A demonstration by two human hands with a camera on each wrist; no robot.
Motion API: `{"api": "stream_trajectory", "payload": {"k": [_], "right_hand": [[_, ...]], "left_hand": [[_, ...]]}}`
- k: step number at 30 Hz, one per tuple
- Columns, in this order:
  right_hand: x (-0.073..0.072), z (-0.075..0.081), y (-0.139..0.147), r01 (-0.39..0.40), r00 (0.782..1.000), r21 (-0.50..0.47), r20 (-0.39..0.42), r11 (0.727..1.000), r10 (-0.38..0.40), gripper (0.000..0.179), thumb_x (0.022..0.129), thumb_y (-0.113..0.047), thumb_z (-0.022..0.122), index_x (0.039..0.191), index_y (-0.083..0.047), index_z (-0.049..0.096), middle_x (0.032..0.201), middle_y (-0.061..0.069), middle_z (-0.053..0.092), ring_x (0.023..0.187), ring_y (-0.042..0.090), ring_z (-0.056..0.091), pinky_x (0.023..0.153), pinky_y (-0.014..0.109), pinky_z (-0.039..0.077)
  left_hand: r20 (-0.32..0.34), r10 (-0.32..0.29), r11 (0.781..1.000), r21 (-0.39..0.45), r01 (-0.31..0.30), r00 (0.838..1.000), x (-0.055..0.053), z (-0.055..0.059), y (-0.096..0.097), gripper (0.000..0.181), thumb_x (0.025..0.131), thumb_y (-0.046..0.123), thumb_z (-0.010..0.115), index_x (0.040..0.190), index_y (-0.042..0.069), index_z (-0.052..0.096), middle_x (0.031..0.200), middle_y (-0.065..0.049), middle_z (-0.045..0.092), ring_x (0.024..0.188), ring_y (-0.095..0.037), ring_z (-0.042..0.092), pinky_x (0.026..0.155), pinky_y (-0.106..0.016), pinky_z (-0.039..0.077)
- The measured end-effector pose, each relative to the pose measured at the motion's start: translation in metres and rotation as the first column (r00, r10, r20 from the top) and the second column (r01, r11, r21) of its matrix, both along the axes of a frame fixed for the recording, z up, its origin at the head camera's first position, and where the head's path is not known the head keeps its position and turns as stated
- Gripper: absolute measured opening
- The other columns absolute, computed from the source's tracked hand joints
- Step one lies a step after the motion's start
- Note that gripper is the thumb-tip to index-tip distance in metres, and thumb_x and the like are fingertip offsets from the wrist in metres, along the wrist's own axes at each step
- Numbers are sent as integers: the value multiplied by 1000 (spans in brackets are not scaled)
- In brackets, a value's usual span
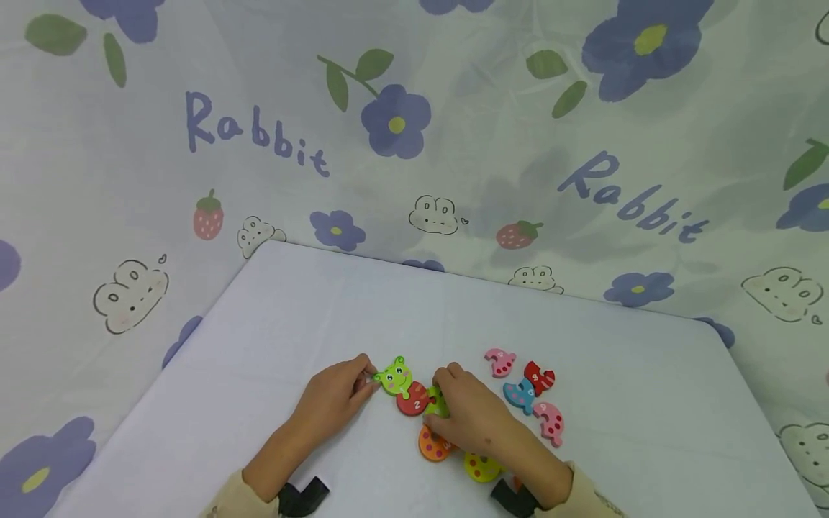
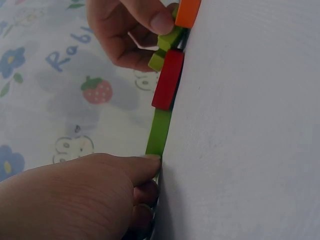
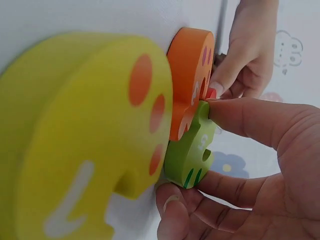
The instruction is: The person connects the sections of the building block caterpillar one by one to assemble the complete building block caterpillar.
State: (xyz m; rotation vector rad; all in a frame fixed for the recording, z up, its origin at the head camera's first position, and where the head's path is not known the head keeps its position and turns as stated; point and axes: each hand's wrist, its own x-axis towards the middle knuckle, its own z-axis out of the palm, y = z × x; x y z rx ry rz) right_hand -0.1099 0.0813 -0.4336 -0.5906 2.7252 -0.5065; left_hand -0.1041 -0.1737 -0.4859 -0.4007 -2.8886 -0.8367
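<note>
A green caterpillar-head puzzle piece with a smiling face lies on the white table, its antenna at the fingertips of my left hand, which pinches its edge. Joined to its lower right is a red piece marked 2. My right hand pinches a green piece between thumb and fingers, beside the red one; its far side is covered in the head view. Just below that lies an orange spotted piece, partly under the right hand. A yellow spotted piece sits nearer the right forearm.
Right of the right hand lie a pink piece, a red striped piece, a blue piece and another pink piece. Part of an orange piece shows by the right wrist. A patterned cloth hangs behind the table.
</note>
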Motion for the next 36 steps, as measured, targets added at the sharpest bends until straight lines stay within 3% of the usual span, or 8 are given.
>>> {"api": "stream_trajectory", "payload": {"k": [9, 17, 22, 28, 32, 36], "right_hand": [[0, 2, -2, 17, 1000, -3, 11, 1000, -17, 54, 85, -41, 86, 122, -10, 63, 107, 2, 58, 86, 15, 55, 75, 32, 57], [-3, 4, 10, 70, 995, -74, 71, 995, -65, 52, 86, -37, 84, 124, -9, 63, 107, 0, 57, 89, 16, 56, 81, 37, 57], [-5, 2, 19, 112, 992, -23, 58, 993, -110, 53, 83, -33, 87, 126, -11, 65, 110, 0, 58, 91, 18, 56, 81, 39, 58], [-2, 2, 27, 111, 994, 34, 15, 993, -111, 61, 80, -36, 91, 131, -13, 67, 116, 3, 59, 99, 19, 58, 84, 41, 60], [10, 9, 26, 63, 995, 51, -85, 997, -59, 60, 81, -46, 89, 127, -13, 69, 115, 4, 61, 103, 20, 58, 84, 41, 60], [25, 15, 16, -35, 990, 75, -131, 997, 45, 50, 85, -52, 84, 112, -12, 71, 99, -2, 63, 89, 16, 58, 73, 33, 57]], "left_hand": [[-9, -9, 1000, 1, 9, 1000, 0, 0, 0, 18, 93, 20, 82, 104, 16, 68, 68, 19, 45, 61, -1, 43, 58, -24, 41], [-8, -6, 1000, -4, 6, 1000, -1, 1, 1, 18, 93, 22, 82, 104, 16, 68, 68, 18, 45, 61, -2, 42, 58, -24, 40], [6, 4, 1000, -8, -4, 1000, 0, 1, 0, 18, 93, 22, 82, 104, 16, 69, 68, 18, 45, 61, -2, 42, 58, -24, 41], [6, 8, 1000, 1, -8, 1000, 0, 3, 1, 19, 93, 21, 83, 104, 16, 69, 68, 17, 46, 61, -3, 43, 58, -24, 41], [2, 3, 1000, 2, -3, 1000, 0, 3, 1, 18, 93, 21, 83, 104, 15, 69, 68, 17, 46, 61, -3, 43, 58, -24, 41], [0, 2, 1000, 3, -2, 1000, -1, 3, 2, 18, 93, 20, 82, 104, 15, 69, 68, 17, 46, 61, -3, 43, 58, -24, 40]]}}
